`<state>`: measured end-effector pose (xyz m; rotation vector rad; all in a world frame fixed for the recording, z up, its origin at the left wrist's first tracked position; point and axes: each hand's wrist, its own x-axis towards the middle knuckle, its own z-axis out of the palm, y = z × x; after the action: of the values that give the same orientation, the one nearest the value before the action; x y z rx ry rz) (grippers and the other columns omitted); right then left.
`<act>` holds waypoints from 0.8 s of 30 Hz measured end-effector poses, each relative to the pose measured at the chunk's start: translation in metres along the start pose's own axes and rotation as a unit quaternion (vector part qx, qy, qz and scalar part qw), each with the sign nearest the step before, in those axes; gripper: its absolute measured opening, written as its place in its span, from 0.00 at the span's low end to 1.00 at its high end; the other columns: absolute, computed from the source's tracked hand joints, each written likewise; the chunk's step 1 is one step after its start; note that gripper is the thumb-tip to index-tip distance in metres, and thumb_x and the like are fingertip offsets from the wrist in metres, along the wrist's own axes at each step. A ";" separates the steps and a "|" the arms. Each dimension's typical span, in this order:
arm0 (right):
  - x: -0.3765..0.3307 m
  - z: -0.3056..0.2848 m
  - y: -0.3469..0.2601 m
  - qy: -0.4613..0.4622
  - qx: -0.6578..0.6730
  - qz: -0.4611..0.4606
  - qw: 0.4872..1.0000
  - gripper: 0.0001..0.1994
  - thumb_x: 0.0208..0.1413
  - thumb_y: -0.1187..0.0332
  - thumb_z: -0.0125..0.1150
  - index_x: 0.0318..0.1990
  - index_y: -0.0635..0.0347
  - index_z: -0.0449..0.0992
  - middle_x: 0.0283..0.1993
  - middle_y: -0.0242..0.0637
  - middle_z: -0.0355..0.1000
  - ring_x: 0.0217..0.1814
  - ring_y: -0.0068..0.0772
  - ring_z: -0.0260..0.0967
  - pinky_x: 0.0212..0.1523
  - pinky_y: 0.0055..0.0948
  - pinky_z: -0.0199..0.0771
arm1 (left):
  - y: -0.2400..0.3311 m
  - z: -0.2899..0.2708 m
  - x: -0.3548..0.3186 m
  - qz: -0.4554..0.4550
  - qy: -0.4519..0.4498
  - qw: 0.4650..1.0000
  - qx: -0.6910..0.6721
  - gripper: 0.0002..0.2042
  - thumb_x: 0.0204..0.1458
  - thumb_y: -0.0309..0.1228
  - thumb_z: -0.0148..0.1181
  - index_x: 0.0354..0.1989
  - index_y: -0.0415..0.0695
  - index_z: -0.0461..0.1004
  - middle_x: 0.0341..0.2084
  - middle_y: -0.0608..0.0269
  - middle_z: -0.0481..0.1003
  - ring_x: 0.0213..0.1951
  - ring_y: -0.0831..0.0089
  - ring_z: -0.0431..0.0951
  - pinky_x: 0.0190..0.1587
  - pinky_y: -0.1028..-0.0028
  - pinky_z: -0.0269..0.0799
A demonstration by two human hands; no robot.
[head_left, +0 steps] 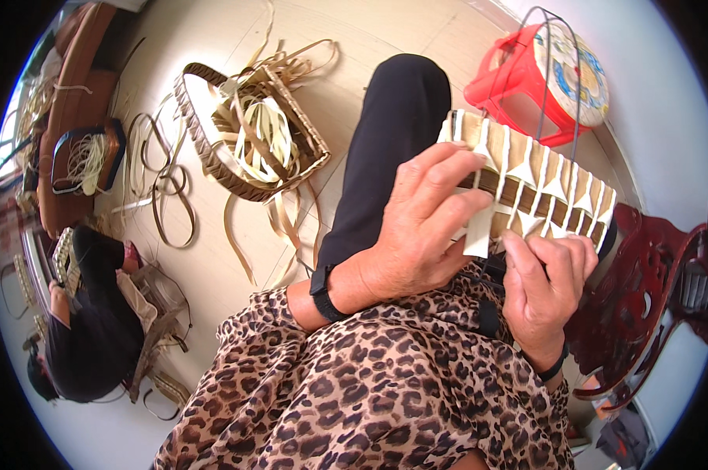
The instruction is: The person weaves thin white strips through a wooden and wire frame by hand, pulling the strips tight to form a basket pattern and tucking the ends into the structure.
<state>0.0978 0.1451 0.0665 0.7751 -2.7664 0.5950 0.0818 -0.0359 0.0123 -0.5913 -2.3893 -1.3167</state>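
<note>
On my lap rests a part-woven basket [558, 174] of tan and brown bands, crossed by twisted cream strips that fan out in places. Dark wire loops rise from its far side. My left hand [426, 210] lies over its left end, index and middle fingers across the weave. A flat cream strip [478, 233] hangs from beneath those fingers, beside the thumb, and appears pinched there. My right hand [548, 276] is closed at the near edge, fingers curled and thumb against the weave. What sits under its fingertips is hidden.
A brown basket [205, 160] holding loose cream strips stands on the tiled floor, with more strips [168, 205] strewn around it. A red stool [518, 82] with a patterned seat is at far right. Carved dark-red furniture [632, 290] is close on my right. Another person [95, 329] sits at left.
</note>
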 end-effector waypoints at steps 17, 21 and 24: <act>0.002 0.006 -0.004 0.018 0.028 -0.003 0.999 0.14 0.37 0.77 0.62 0.37 0.57 0.78 0.28 0.27 0.67 0.32 0.29 0.63 0.45 0.35 0.58 | -0.007 -0.009 -0.002 0.023 -0.016 1.000 -0.003 0.14 0.33 0.17 0.55 0.32 0.43 0.76 0.49 0.47 0.67 0.52 0.47 0.65 0.52 0.60 0.63; -0.001 0.007 -0.006 0.035 0.031 0.005 0.999 0.14 0.36 0.77 0.62 0.36 0.58 0.77 0.27 0.26 0.67 0.31 0.28 0.63 0.45 0.34 0.58 | -0.005 -0.009 -0.001 0.016 -0.022 1.000 0.003 0.14 0.33 0.16 0.53 0.32 0.43 0.76 0.49 0.48 0.67 0.53 0.47 0.65 0.52 0.60 0.64; 0.000 0.008 -0.008 0.047 0.036 0.009 0.998 0.14 0.36 0.77 0.62 0.36 0.58 0.77 0.26 0.26 0.67 0.30 0.27 0.63 0.44 0.34 0.58 | -0.006 -0.011 -0.002 0.019 -0.028 0.999 0.013 0.15 0.34 0.16 0.54 0.34 0.41 0.75 0.50 0.48 0.67 0.53 0.48 0.65 0.53 0.59 0.63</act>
<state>0.1017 0.1354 0.0619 0.7182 -2.6828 0.7179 0.0820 -0.0484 0.0124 -0.6720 -2.4246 -1.2666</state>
